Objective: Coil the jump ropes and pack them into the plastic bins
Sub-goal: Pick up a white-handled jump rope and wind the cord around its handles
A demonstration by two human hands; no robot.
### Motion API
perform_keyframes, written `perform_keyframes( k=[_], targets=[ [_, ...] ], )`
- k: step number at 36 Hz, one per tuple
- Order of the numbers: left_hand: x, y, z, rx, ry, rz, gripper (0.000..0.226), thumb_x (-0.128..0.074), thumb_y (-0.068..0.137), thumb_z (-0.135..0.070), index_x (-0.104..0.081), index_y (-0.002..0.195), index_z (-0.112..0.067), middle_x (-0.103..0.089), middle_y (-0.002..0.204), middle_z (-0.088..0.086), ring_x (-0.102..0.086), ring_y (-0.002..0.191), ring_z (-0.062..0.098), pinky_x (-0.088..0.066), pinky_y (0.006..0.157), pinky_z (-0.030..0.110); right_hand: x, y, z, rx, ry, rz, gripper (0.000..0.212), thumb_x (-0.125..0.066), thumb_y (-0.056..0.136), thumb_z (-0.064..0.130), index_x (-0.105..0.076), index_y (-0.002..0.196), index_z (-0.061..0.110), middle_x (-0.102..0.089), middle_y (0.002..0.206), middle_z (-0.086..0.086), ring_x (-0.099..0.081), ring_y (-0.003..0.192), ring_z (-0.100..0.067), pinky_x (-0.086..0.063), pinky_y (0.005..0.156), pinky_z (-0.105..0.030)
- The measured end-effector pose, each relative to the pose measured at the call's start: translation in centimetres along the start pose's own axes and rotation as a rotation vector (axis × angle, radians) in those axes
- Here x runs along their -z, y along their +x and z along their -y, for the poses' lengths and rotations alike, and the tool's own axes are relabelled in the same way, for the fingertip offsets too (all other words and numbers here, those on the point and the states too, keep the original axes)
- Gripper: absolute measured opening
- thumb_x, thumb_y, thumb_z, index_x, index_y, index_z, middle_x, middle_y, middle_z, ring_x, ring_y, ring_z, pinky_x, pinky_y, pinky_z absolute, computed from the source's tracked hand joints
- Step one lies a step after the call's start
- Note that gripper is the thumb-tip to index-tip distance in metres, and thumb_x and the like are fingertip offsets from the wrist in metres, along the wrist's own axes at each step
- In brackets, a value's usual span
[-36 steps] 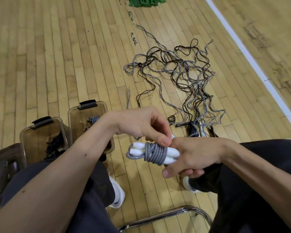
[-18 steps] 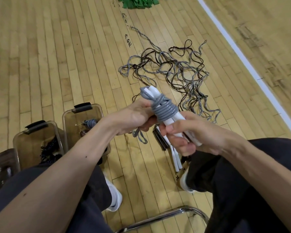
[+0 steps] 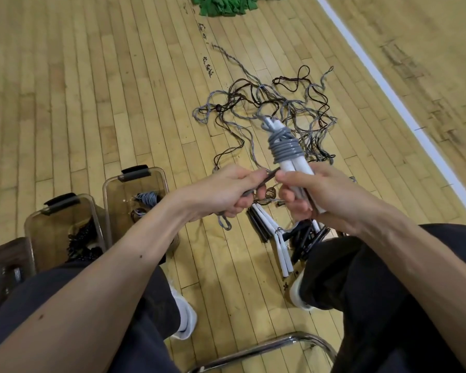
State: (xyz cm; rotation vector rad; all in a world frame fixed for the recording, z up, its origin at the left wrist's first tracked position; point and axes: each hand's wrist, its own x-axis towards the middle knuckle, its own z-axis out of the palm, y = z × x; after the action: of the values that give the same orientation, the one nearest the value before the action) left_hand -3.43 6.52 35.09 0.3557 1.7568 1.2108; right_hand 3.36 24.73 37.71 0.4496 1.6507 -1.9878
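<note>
Nearest, right hand [image 3: 331,195] grips the white handles of a coiled jump rope [image 3: 284,150], tilted upward; left hand [image 3: 226,195] pinches its gray cord end [image 3: 270,175]. Just beyond, loose handles [image 3: 276,238] on floor; plastic bins [image 3: 134,173] at left hold ropes. Farther, tangled ropes [image 3: 288,109], green cloth [image 3: 226,6].

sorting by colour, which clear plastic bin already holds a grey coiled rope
The clear plastic bin nearest the left hand: a grey coil lies inside. The other clear bin, further from it, holds black rope.

The person wears dark trousers [image 3: 388,305] and white shoes [image 3: 184,319], forearms [image 3: 113,267] bare.
</note>
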Motion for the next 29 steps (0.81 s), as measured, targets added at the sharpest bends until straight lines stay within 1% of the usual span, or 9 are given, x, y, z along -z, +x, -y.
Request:
perform_keyframes(
  k=[7, 11, 13, 15, 17, 19, 22, 25, 29],
  targets=[
    [-0.1, 0.2, 0.4, 0.052, 0.105, 0.013, 0.031, -0.041, 0.108, -0.033, -0.065, 0.103, -0.014, -0.034, 0.057, -0.005, -0.028, 0.05, 0.012, -0.025, 0.049, 0.027, 0.8, 1.1, -1.3, 0.021, -0.197, -0.12, 0.015, -0.061, 0.1, 0.016, -0.064, 0.089, 0.006, -0.065, 0.072, -0.01, -0.056, 0.054, -0.016, -0.048, 0.049, -0.026],
    [-0.4, 0.3, 0.7, 0.047, 0.199, 0.022, 0.027, -0.049, 0.105, -0.033, -0.066, 0.111, -0.012, -0.032, 0.06, -0.005, -0.03, 0.053, 0.013, -0.028, 0.052, 0.03, 1.1, 1.8, -2.0, 0.002, -0.236, -0.141, 0.014, -0.062, 0.1, 0.017, -0.063, 0.094, 0.004, -0.066, 0.072, -0.008, -0.059, 0.055, -0.016, -0.05, 0.051, -0.027],
    [-0.5, 0.2, 0.8, 0.016, 0.312, -0.002, 0.025, -0.052, 0.103, -0.036, -0.068, 0.111, -0.017, -0.04, 0.062, -0.003, -0.039, 0.056, 0.016, -0.037, 0.058, 0.035, 1.1, 2.1, -2.2, -0.015, -0.25, -0.138, 0.014, -0.063, 0.099, 0.017, -0.063, 0.097, 0.004, -0.067, 0.072, -0.008, -0.06, 0.056, -0.016, -0.049, 0.052, -0.028],
    [-0.6, 0.0, 0.7, -0.006, 0.438, -0.029, 0.023, -0.053, 0.103, -0.037, -0.068, 0.104, -0.021, -0.054, 0.068, 0.0, -0.052, 0.062, 0.017, -0.047, 0.066, 0.039, 1.1, 2.4, -2.5, -0.032, -0.261, -0.133, 0.016, -0.064, 0.098, 0.017, -0.064, 0.1, 0.001, -0.067, 0.075, -0.01, -0.06, 0.057, -0.018, -0.049, 0.053, -0.03],
    [-0.7, -0.2, 0.5, -0.017, 0.517, -0.044, 0.023, -0.053, 0.103, -0.036, -0.064, 0.088, -0.023, -0.052, 0.066, -0.004, -0.049, 0.06, 0.015, -0.044, 0.062, 0.036, 0.9, 2.7, -2.6, -0.05, -0.268, -0.115, 0.018, -0.065, 0.097, 0.016, -0.064, 0.102, -0.002, -0.066, 0.079, -0.013, -0.061, 0.058, -0.019, -0.05, 0.051, -0.029],
    [-0.5, -0.5, 0.4, -0.018, 0.606, -0.052, 0.027, -0.053, 0.103, -0.034, -0.06, 0.08, -0.02, -0.048, 0.064, -0.005, -0.045, 0.058, 0.014, -0.037, 0.058, 0.032, 0.8, 2.9, -2.8, -0.078, -0.27, -0.073, 0.016, -0.065, 0.098, 0.015, -0.063, 0.102, -0.001, -0.065, 0.081, -0.014, -0.061, 0.057, -0.018, -0.051, 0.049, -0.026],
    [0.0, -1.0, 0.4, -0.053, 0.797, -0.068, 0.029, -0.053, 0.101, -0.031, -0.059, 0.077, -0.016, -0.053, 0.064, -0.001, -0.049, 0.059, 0.018, -0.039, 0.057, 0.036, 0.6, 2.9, -3.2, -0.14, -0.289, 0.012, 0.013, -0.062, 0.099, 0.013, -0.058, 0.101, 0.001, -0.063, 0.084, -0.018, -0.062, 0.056, -0.017, -0.051, 0.047, -0.024],
    [0.2, -1.4, 0.6, -0.105, 0.977, -0.099, 0.026, -0.057, 0.099, -0.029, -0.06, 0.077, -0.016, -0.052, 0.065, -0.005, -0.049, 0.06, 0.013, -0.039, 0.056, 0.032, 0.2, 3.0, -4.0, -0.23, -0.343, 0.095, 0.015, -0.061, 0.1, 0.014, -0.055, 0.103, 0.001, -0.065, 0.079, -0.016, -0.062, 0.056, -0.02, -0.052, 0.048, -0.026],
    [0.3, -1.3, 1.0, -0.18, 1.059, -0.102, 0.02, -0.062, 0.097, -0.036, -0.063, 0.083, -0.022, -0.052, 0.068, -0.007, -0.054, 0.067, 0.017, -0.043, 0.059, 0.035, -0.1, 3.3, -4.6, -0.293, -0.44, 0.171, 0.018, -0.063, 0.1, 0.018, -0.055, 0.1, 0.001, -0.066, 0.073, -0.013, -0.062, 0.059, -0.024, -0.054, 0.051, -0.029]
  ],
)
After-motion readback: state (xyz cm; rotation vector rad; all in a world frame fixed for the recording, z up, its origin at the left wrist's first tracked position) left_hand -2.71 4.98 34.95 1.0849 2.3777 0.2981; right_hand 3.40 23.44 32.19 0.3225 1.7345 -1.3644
